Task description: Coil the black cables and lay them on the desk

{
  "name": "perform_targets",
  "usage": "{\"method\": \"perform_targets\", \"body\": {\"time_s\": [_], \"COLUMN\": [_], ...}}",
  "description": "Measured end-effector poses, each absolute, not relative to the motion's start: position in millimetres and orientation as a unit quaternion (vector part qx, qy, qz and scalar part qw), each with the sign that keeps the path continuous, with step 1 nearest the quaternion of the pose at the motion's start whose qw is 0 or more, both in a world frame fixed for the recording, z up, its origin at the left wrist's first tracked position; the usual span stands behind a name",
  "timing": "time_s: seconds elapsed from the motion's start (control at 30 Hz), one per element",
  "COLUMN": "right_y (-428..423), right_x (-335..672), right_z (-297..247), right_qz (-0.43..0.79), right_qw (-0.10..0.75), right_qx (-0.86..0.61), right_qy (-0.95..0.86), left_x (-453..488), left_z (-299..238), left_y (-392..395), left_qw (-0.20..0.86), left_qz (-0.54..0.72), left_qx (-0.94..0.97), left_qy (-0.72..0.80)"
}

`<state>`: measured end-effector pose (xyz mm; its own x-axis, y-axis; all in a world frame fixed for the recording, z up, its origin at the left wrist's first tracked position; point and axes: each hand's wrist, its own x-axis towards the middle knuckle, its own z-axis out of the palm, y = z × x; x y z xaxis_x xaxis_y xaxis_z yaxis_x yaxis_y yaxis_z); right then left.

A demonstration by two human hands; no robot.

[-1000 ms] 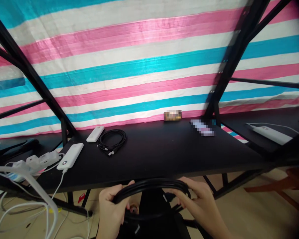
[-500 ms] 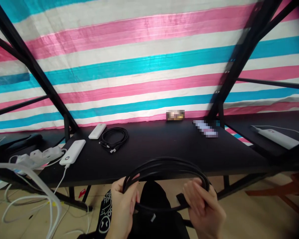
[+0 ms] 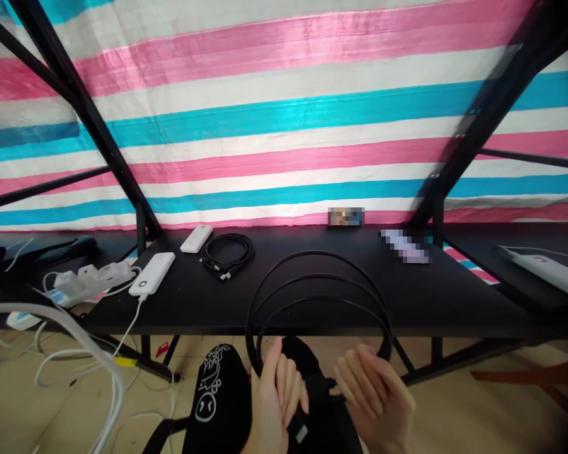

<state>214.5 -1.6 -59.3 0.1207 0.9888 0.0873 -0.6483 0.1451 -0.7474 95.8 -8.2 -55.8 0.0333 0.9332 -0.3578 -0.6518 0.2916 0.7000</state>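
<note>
A looped black cable (image 3: 319,253) stands up in several rings from my two hands, above my lap and in front of the desk edge. My left hand (image 3: 278,394) is closed around the left side of the loops. Below its fingers hangs a plug with a metal tip (image 3: 301,432). On the right, my right hand (image 3: 373,391) is wrapped around the other side of the loops. A dark end piece (image 3: 330,384) shows beside its fingers, partly lost against my black clothing.
On the black desk (image 3: 312,318) lie a coiled black cable (image 3: 227,255), a white power bank (image 3: 196,239) and another white power bank (image 3: 152,274) with a lead. A power strip (image 3: 88,280) and thick white cables (image 3: 76,328) are at left. Black frame bars rise both sides.
The cable loops have risen and fanned apart over the desk. My left hand has moved right, closer to my right hand. The view has shifted slightly left.
</note>
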Motion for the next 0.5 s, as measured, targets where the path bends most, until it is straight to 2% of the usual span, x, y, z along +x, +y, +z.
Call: {"method": "perform_targets", "body": {"time_s": [0.23, 0.4, 0.5], "right_y": [-7, -26, -28], "right_x": [248, 236, 220], "right_z": [-47, -31, -22], "right_qz": [0.531, 0.469, 0.389], "right_qw": [0.561, 0.579, 0.543], "right_qx": [-0.479, -0.5, -0.518], "right_qy": [-0.417, -0.44, -0.534], "left_x": [54, 33, 32], "left_z": [-50, -47, -39], "left_y": [1, -5, -17], "left_qw": [0.65, 0.597, 0.557], "left_qz": [0.498, 0.465, 0.406], "left_qx": [0.22, 0.336, 0.407], "left_qy": [0.531, 0.561, 0.599]}}
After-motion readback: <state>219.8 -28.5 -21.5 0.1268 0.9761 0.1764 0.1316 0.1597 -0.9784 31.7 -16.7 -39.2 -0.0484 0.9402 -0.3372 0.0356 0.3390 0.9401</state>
